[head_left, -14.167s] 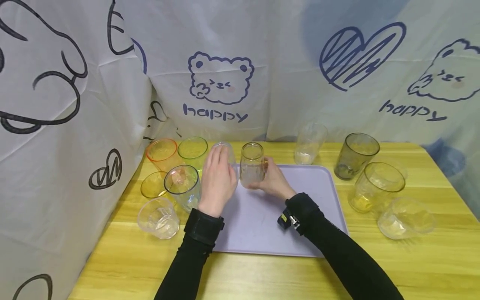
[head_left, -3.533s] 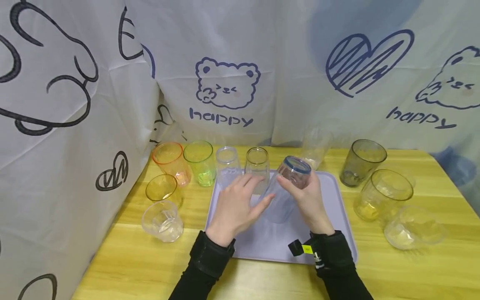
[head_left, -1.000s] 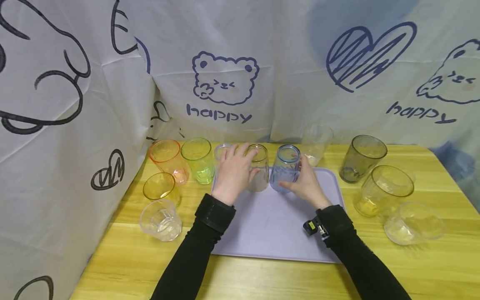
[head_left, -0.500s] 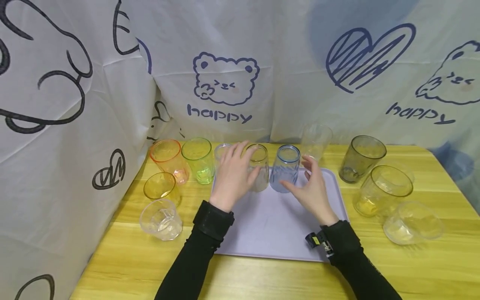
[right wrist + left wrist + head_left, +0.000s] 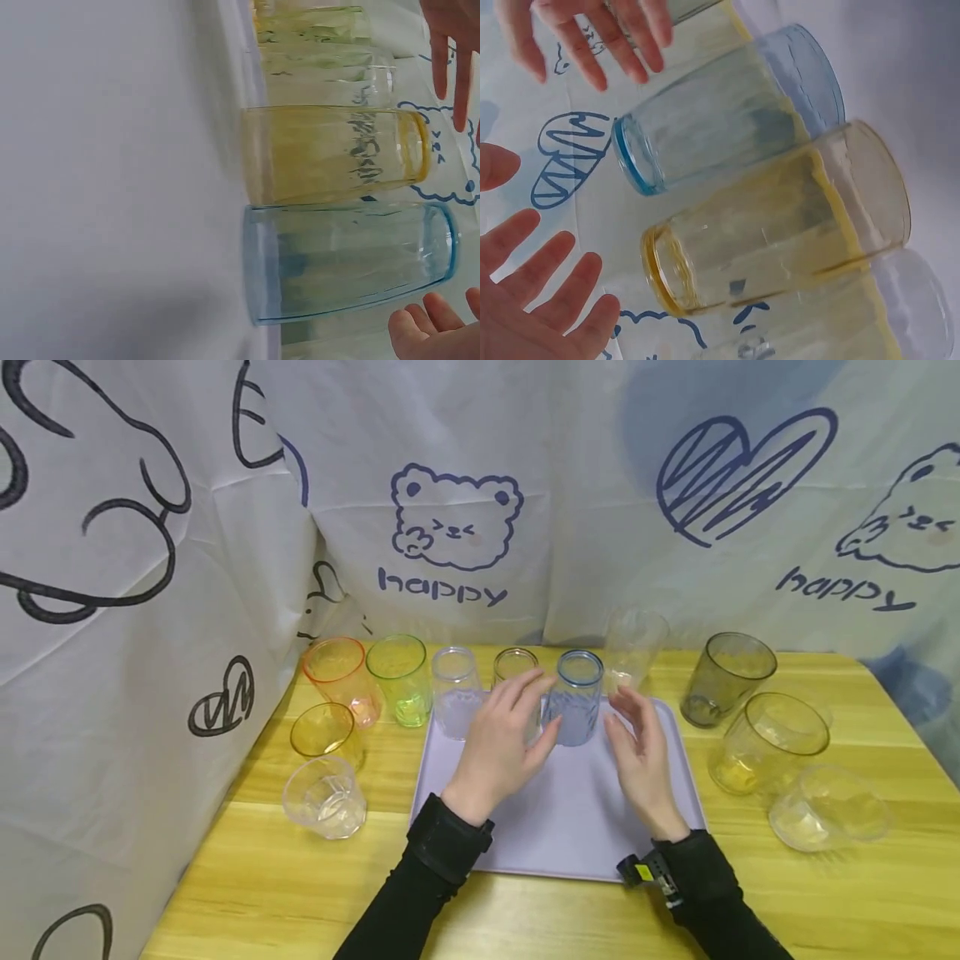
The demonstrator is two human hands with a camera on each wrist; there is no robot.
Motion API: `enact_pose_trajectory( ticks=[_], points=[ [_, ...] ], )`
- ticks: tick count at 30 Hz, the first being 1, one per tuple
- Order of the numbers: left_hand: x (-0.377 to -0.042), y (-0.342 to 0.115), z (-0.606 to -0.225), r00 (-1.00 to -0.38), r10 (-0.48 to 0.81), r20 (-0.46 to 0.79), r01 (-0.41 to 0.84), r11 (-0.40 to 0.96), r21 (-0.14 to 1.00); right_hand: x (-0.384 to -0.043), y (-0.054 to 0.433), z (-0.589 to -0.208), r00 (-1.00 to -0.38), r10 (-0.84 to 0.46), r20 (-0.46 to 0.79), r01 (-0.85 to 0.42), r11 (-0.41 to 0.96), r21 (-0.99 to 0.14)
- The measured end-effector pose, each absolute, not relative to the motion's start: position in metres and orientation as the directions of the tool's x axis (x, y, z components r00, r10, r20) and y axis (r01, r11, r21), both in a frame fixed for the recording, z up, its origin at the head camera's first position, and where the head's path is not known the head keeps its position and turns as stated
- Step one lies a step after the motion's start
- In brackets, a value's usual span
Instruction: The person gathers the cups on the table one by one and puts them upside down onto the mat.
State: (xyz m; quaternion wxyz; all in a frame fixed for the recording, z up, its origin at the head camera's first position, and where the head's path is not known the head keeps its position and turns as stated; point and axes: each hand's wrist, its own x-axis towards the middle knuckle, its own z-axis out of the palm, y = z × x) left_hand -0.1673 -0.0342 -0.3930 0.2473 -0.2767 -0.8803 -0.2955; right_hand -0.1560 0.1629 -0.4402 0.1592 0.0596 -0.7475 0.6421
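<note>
Three upside-down glasses stand along the far edge of the lilac tray: a clear glass, an amber glass and a blue glass. My left hand is raised over the tray, fingers spread and holding nothing, hiding much of the amber glass in the head view. My right hand hovers right of the blue glass, fingers loosely bent with nothing in them. In the left wrist view, the blue glass and amber glass stand side by side, apart from both hands' fingertips.
Left of the tray are upright orange, green, amber and clear glasses. Another clear glass stands behind the tray. To the right are grey, yellow and clear glasses. A printed cloth hangs behind.
The blue glass, among the left glasses at first, was held tilted by my right hand, then stood on the tray beside the amber one and released. Both hands have since drawn back toward me.
</note>
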Motion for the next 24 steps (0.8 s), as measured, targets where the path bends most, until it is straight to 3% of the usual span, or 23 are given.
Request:
enact_pose_trajectory(
  ticks=[16, 24],
  points=[
    [-0.159, -0.008, -0.399, -0.759, 0.399, 0.514, 0.636, 0.624, 0.454, -0.132, 0.185, -0.434, -0.924, 0.152, 0.35, -0.326, 0.16, -0.932],
    [-0.156, 0.019, -0.397, -0.743, 0.486, 0.46, 0.661, 0.636, 0.397, -0.121, 0.21, -0.414, -0.83, 0.198, 0.522, -0.461, 0.283, -0.841]
  ],
)
